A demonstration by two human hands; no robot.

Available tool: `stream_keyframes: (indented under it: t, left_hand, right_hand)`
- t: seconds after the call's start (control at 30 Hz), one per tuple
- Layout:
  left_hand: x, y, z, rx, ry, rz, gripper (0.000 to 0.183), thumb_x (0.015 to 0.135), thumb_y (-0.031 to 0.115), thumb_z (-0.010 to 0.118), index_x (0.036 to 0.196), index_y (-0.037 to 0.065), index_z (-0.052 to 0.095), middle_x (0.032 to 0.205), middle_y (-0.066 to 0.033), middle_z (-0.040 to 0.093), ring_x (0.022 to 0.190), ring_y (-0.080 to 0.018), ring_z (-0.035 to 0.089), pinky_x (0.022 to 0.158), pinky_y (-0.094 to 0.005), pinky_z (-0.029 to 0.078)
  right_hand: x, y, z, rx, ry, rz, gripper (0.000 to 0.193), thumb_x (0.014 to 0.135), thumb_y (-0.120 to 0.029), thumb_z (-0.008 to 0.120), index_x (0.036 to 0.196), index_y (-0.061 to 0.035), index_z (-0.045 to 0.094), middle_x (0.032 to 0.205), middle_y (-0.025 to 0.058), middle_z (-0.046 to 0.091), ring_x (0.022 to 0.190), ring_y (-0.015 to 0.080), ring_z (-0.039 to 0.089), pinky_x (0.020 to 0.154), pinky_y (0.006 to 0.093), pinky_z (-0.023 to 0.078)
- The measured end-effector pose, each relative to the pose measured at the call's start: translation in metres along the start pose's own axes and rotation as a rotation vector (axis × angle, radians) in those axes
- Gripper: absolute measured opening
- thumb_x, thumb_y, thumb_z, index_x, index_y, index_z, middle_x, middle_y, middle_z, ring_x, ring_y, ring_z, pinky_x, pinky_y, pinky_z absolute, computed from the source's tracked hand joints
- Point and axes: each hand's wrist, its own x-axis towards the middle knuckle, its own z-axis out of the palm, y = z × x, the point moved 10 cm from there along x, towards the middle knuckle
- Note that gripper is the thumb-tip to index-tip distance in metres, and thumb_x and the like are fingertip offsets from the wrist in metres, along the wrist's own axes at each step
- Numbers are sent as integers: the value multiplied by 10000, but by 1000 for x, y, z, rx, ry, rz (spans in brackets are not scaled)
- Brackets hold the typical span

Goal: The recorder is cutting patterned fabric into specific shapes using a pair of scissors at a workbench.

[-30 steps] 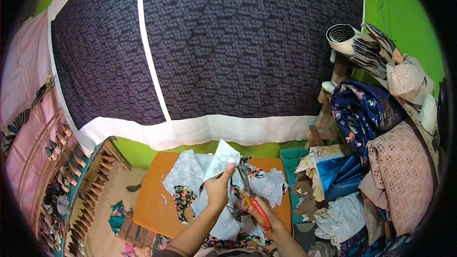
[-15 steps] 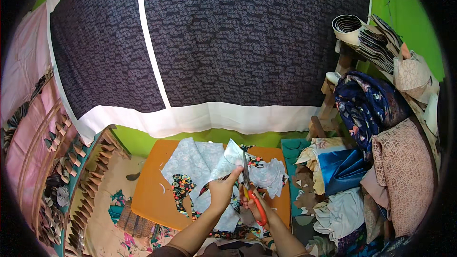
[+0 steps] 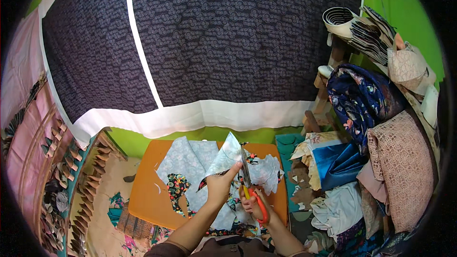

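Note:
My left hand [image 3: 220,184] is closed on a pale fabric piece [image 3: 225,156], its pointed end standing up and a dark floral side peeking out below. In my right hand [image 3: 255,205] is a pair of scissors [image 3: 259,206] with red-orange and yellow handles. The blades point away from me and lie along the right edge of the pale piece; whether they bite into it is too small to tell. Under both hands, an orange table [image 3: 147,199] bears a large pale cloth [image 3: 183,158], black floral scraps [image 3: 177,188] and a crumpled pale cloth [image 3: 264,173].
Shoe lasts [image 3: 89,188] line a curved rack on the left. Folded fabrics, including a blue satin one [image 3: 335,162] and a pink lace one [image 3: 402,166], are piled at the right. A dark patterned curtain [image 3: 228,43] hangs behind the table. Scraps [image 3: 115,209] lie left of it.
The whole view has shifted slightly. The pale piece's tip stands a little higher and the piece looks broader. Both hands keep their hold.

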Motion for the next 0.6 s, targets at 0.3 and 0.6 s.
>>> stream_keyframes:
  t: [0.3, 0.6]
  left_hand:
    - [9, 11, 16, 59, -164, -24, 259, 707, 53, 628, 937, -37, 552, 869, -46, 584, 768, -100, 533, 675, -221, 421]
    - [12, 15, 16, -2, -193, -19, 327, 699, 54, 635, 994, -27, 519, 870, -38, 579, 764, -108, 534, 690, -231, 424]
  right_hand:
    - [-8, -47, 22, -56, -33, -213, 534, 697, -571, 513, 891, -91, 383, 630, -67, 321, 504, 19, 295, 432, 163, 247]
    - [-13, -37, 12, -87, 83, -128, 518, 697, -561, 528, 860, -91, 382, 598, -79, 310, 494, 14, 290, 423, 161, 238]
